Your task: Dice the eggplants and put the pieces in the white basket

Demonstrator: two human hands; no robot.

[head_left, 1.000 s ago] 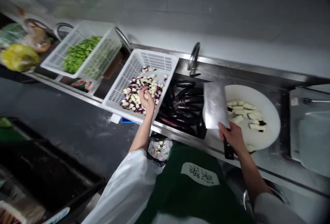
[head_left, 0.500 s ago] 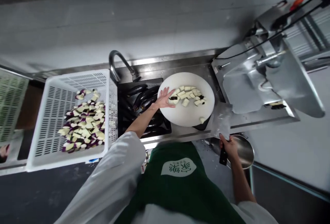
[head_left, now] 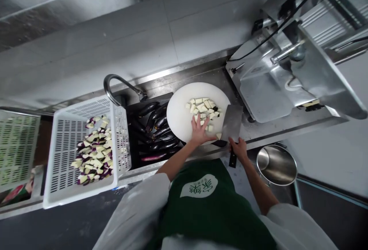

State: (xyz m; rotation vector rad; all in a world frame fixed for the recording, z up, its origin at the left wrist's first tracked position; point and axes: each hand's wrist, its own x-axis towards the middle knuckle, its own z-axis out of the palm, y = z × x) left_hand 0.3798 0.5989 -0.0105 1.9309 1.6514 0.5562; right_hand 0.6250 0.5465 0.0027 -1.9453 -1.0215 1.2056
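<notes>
On a round white cutting board [head_left: 179,117] lies a loose group of peeled-looking eggplant pieces [head_left: 202,107], pale with a few dark skin bits. My left hand [head_left: 199,132] is spread with fingers apart at the near side of these pieces, its fingertips touching or just over some of them. In my right hand [head_left: 239,149] is a cleaver [head_left: 232,121], gripped at its dark handle. The broad blade reaches over the board's right edge, beside a single pale piece [head_left: 219,136].
Whole dark eggplants [head_left: 161,125] fill a black tray left of the board, under a curved faucet [head_left: 122,77]. Farther left stands a white plastic crate [head_left: 63,114] with cut eggplant. A metal slicer [head_left: 267,96] stands to the right; a steel pot [head_left: 277,165] sits below it.
My left hand has moved from the board's left side to its near edge by the pieces. My right hand has brought the cleaver leftward and up to the board. The view has tilted.
</notes>
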